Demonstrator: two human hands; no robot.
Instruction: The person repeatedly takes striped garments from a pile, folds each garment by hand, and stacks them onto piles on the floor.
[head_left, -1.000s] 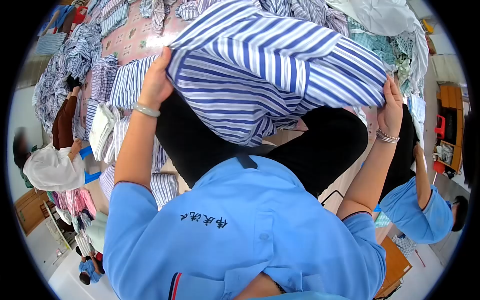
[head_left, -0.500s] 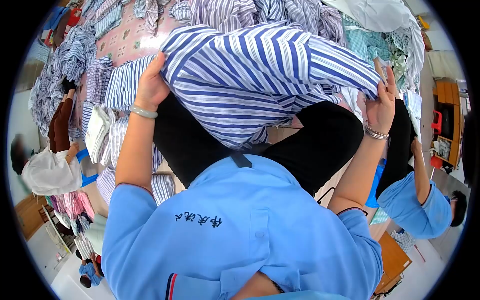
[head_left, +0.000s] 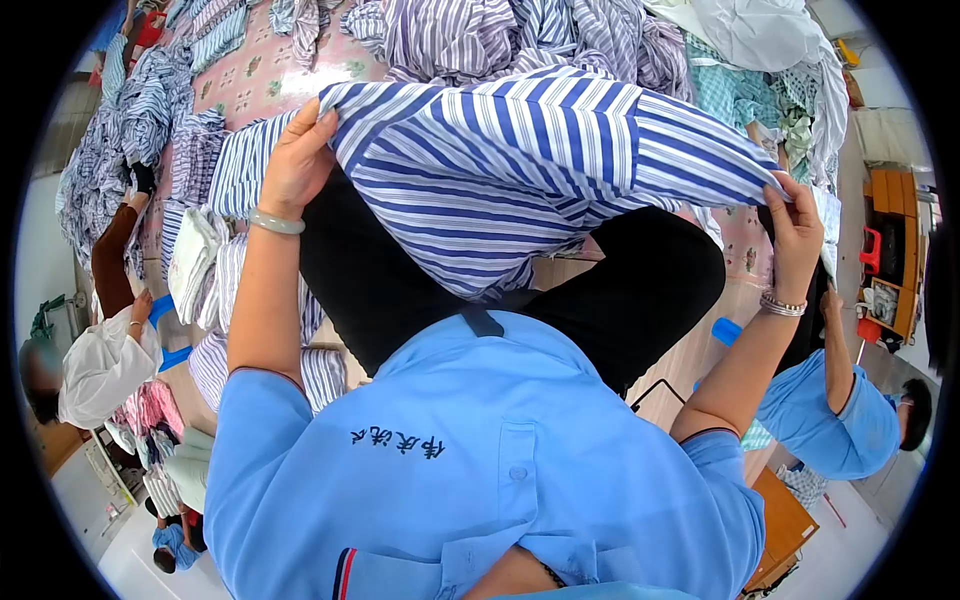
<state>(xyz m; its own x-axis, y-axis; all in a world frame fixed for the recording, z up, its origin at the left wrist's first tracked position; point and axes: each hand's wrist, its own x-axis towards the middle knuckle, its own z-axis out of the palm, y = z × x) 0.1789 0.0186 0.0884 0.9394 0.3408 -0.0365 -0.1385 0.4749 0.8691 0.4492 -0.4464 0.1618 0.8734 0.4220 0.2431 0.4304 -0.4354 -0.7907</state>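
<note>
A blue-and-white striped shirt (head_left: pixel 470 190) is stretched between my two hands above my lap, its lower part hanging down over my black trousers. My left hand (head_left: pixel 297 165), with a pale bangle at the wrist, pinches the shirt's upper left corner. At the far right, my right hand (head_left: pixel 797 230) grips the end of what looks like a sleeve (head_left: pixel 700 150) between thumb and fingers. Close beyond my left hand lies a folded striped garment (head_left: pixel 245 165).
A table with a pink patterned cover (head_left: pixel 280 70) bears heaps of striped clothes (head_left: pixel 450 40) and green checked cloth (head_left: pixel 735 90). Folded white cloth (head_left: pixel 192 262) lies at my left. Co-workers stand at the left (head_left: pixel 110 370) and right (head_left: pixel 840 410).
My right hand has moved outward to the right and slightly toward me, drawing the sleeve straighter. The shirt's top edge is lower and flatter. My left hand has shifted slightly.
</note>
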